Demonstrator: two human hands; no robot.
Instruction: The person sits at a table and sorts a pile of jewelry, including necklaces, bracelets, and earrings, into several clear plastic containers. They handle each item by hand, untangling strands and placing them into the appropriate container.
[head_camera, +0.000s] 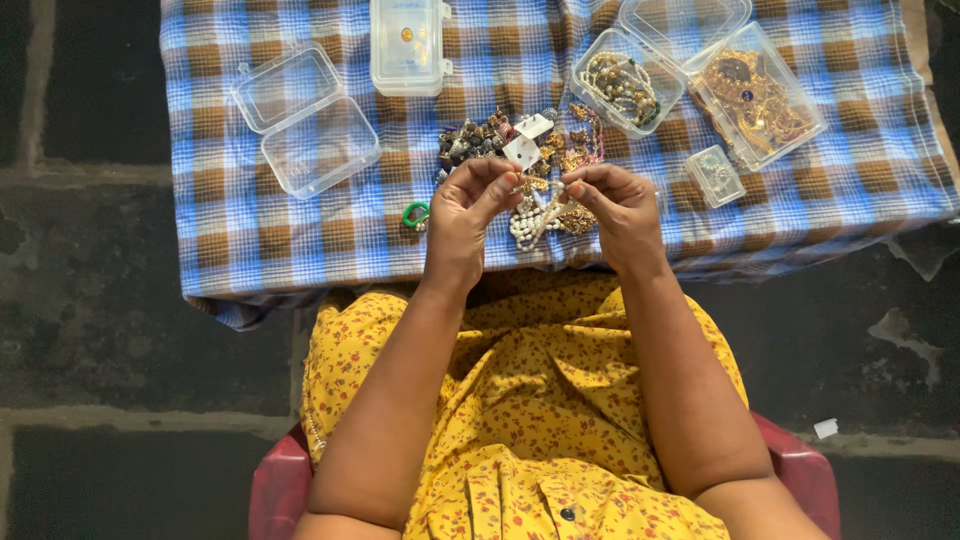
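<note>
My left hand (468, 215) and my right hand (617, 207) are raised close together over the near edge of a blue and brown checked cloth (300, 225). Both pinch a white pearl-bead strand (530, 220) that hangs between the fingertips. Just beyond my fingers lies a heap of mixed jewellery (500, 138) with two small white cards on top. A green ring-shaped piece (415, 213) lies on the cloth just left of my left hand.
An open clear plastic box (305, 120) lies at the left, a closed clear box (408, 45) at the top. Open boxes hold beads (625, 88) and gold jewellery (755, 95). A small clear box (714, 176) sits right. Dark stone floor surrounds; I sit on a red chair (275, 480).
</note>
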